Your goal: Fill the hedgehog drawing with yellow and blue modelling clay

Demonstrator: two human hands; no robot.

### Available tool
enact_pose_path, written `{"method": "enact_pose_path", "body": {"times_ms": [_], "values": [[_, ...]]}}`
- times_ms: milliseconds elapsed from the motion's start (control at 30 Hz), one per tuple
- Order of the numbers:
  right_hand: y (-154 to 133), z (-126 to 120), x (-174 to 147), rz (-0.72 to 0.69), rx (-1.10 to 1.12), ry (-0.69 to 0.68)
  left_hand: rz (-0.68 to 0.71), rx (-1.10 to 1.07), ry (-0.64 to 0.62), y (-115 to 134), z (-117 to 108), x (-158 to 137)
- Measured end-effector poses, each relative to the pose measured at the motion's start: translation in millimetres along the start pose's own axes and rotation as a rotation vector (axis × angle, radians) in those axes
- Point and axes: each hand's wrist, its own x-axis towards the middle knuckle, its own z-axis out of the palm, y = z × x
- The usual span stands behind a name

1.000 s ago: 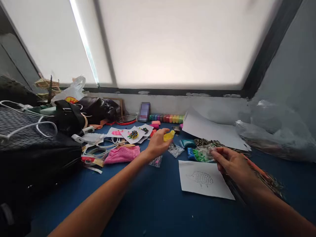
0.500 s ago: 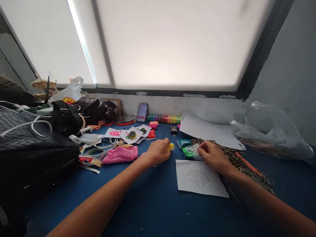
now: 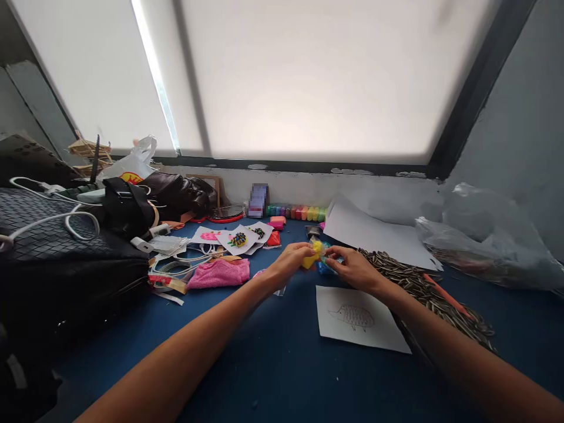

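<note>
My left hand (image 3: 294, 258) is closed on a small yellow packet (image 3: 312, 256), which looks like modelling clay in clear plastic. Close to its right side, my right hand (image 3: 350, 265) pinches with thumb and fingertips. A bit of clear, greenish plastic shows there, but I cannot tell what it belongs to. Blue-teal packets (image 3: 325, 268) lie partly hidden behind the hands. Below my right hand is a white sheet with a hedgehog drawing (image 3: 352, 316). A heap of striped sunflower seeds (image 3: 396, 271) spreads beside my right wrist.
Decorated paper cards (image 3: 238, 239) and a pink cloth (image 3: 219, 274) lie left. A row of coloured clay packets (image 3: 297, 212) and a phone (image 3: 258, 201) stand by the wall. Blank paper (image 3: 379, 232), an orange stick (image 3: 446, 295) and a plastic bag (image 3: 489, 241) are right; a black bag (image 3: 66, 264) is far left.
My right hand has moved left from the green-and-clear packet by the seeds to meet my left hand. My left hand has shifted slightly right, still holding the yellow packet. The view has turned slightly left.
</note>
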Motion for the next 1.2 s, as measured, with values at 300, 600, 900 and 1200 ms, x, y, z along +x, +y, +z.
{"method": "enact_pose_path", "body": {"times_ms": [300,600,900,1200], "values": [[11.5,-6.3,-22.0,0.045,0.027,0.222,-0.073,-0.343,-0.150,-1.2,2.7,-5.1],[1.2,-4.8,-73.9,0.096,0.456,0.184,-0.100,-0.347,-0.301,3.4,8.7,-9.4],[-14.5,-8.6,-90.0,0.032,0.659,0.143,-0.056,-0.298,-0.346,23.6,9.7,-19.4],[-8.5,-4.2,-86.6,0.032,0.675,0.132,-0.013,-0.191,-0.405,21.9,8.7,-19.3]]}}
